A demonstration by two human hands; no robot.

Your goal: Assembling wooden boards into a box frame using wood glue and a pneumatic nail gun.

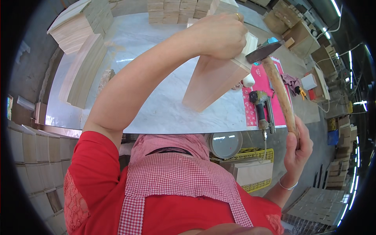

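A pale wooden box point(217, 80) stands on the marble-patterned table point(156, 113), tilted in the view. My left hand point(223, 37) is closed over its upper edge; the fingertips are partly hidden behind the hand. In my right hand point(298, 149) is a hammer point(281, 92), gripped near the end of its wooden handle. Its dark metal head lies right at the box's upper right corner; whether the two touch I cannot tell.
A nail gun point(261, 109) with a hose lies on a pink sheet point(280, 111), near a white bottle point(248, 80). Wooden boards point(84, 70) and stacked blocks point(168, 11) occupy the table's left and far sides. Below are a round grey bucket point(226, 144) and a yellow crate point(268, 156).
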